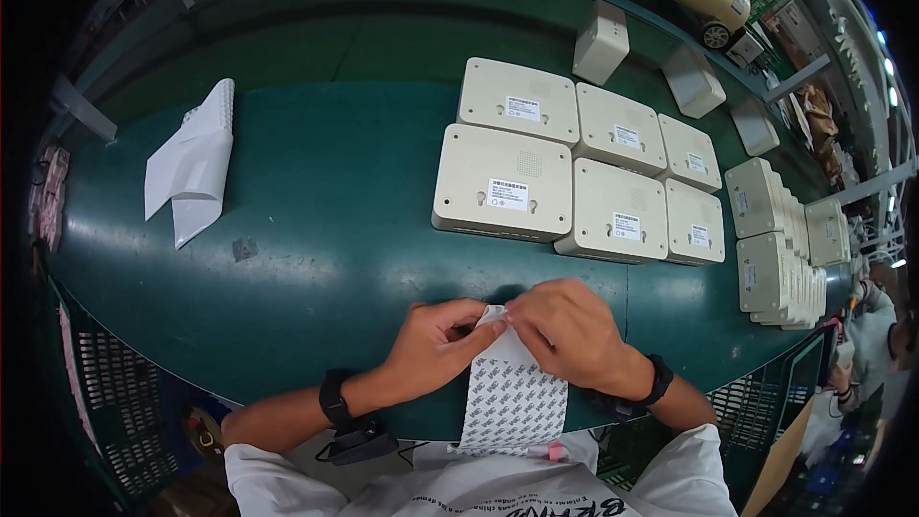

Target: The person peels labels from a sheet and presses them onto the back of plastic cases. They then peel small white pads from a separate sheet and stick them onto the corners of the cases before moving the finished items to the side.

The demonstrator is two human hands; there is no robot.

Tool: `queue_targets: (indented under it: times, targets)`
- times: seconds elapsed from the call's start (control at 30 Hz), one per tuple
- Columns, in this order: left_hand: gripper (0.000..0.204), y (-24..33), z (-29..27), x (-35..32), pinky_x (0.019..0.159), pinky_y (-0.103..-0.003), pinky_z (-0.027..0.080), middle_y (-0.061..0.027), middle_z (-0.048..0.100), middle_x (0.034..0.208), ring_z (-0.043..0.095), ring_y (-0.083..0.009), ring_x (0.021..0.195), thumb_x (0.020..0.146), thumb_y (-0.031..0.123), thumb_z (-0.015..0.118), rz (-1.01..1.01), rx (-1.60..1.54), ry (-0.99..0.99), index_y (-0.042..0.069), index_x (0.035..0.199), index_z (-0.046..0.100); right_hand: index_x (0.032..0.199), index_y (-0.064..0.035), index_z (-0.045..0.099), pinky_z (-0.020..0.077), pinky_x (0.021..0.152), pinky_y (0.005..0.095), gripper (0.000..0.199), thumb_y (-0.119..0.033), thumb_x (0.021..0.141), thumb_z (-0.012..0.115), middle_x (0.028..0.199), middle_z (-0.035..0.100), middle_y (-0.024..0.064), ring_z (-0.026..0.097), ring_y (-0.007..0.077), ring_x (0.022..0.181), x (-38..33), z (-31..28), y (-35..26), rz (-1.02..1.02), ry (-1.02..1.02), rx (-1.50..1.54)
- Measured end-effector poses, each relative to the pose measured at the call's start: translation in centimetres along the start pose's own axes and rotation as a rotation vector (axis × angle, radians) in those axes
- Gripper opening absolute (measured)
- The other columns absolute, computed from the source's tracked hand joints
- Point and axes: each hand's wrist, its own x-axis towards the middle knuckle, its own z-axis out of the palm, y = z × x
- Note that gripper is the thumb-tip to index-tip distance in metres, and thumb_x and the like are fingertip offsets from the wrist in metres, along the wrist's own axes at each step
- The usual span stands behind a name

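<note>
Six flat cream boxes (574, 168) lie in two rows near the far edge of the green tabletop (316, 191), right of its middle, each bearing a small white rectangular label (507, 193) with dark print. Further cream boxes stand on edge in two packed rows (780, 244) by the right edge, and three single ones (694, 81) sit along the far right rim. Toward the far left corner lies a stack of white folded sheets (196, 163), fanned slightly.

At the near edge, in the middle, a long white backing strip (512, 393) printed with rows of small grey marks hangs over the tabletop's edge toward the person's lap. A pink-tipped pen-like thing (546, 452) lies at the strip's lower end.

The left hand (440, 340) pinches the strip's upper end between thumb and fingers, knuckles bent, palm down. The right hand (570, 330) is curled closed over the same upper end, fingertips meeting the left hand's at the top corner. Both wrists wear dark bands.
</note>
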Motion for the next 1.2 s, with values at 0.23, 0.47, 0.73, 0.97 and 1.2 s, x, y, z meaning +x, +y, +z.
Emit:
queue_targets:
  times: [0.23,0.47,0.73,0.97,1.2]
  targets:
    - [0.021,-0.2,0.1,0.1,0.055,-0.023,0.044,-0.0004,0.062,0.069,0.051,-0.0005,0.067,0.097,0.012,0.069,0.006,-0.051,0.035,-0.006,0.088,0.063,0.104,-0.0008,0.063,0.0519,0.069,0.0286,0.02,0.0,0.087,0.075,0.092,0.071,0.0083,0.067,0.018,0.078,5.4,-0.4,3.3,0.352,0.059,0.217]
    - [0.024,-0.3,-0.2,0.1,0.05,-0.027,0.037,-0.0023,0.052,0.062,0.041,-0.003,0.061,0.097,0.015,0.067,-0.018,-0.031,0.001,-0.004,0.084,0.058,0.103,-0.0007,0.06,0.0524,0.071,0.026,0.014,-0.003,0.093,0.069,0.092,0.071,0.0078,0.067,0.0121,0.081,9.9,2.1,4.9,0.46,-0.198,0.371]
    - [0.019,-1.1,-0.3,0.1,0.051,-0.023,0.039,0.0011,0.059,0.071,0.045,0.0001,0.065,0.097,0.012,0.068,0.034,-0.028,-0.002,-0.004,0.089,0.062,0.1,-0.0006,0.059,0.0546,0.071,0.0306,0.013,0.0,0.091,0.069,0.093,0.072,0.0092,0.07,0.0159,0.083,9.9,2.8,5.2,0.309,-0.225,0.217]
    - [0.017,-1.4,-0.2,0.1,0.053,-0.024,0.043,-0.0041,0.066,0.074,0.049,-0.0007,0.066,0.096,0.012,0.069,0.038,-0.029,0.013,-0.005,0.095,0.064,0.103,-0.0009,0.061,0.0569,0.07,0.0337,0.024,0.004,0.081,0.069,0.101,0.071,0.0134,0.071,0.0253,0.091,10.1,2.7,2.9,-0.114,-0.294,-0.289]
    - [0.018,-0.3,-0.5,0.1,0.056,-0.024,0.047,-0.0049,0.068,0.078,0.052,-0.0016,0.068,0.096,0.011,0.069,0.036,0.006,-0.043,-0.006,0.099,0.064,0.107,-0.0033,0.062,0.0582,0.071,0.0343,0.031,-0.002,0.077,0.066,0.111,0.069,0.0163,0.069,0.0267,0.101,9.0,3.0,0.4,-0.376,-0.444,-0.916]
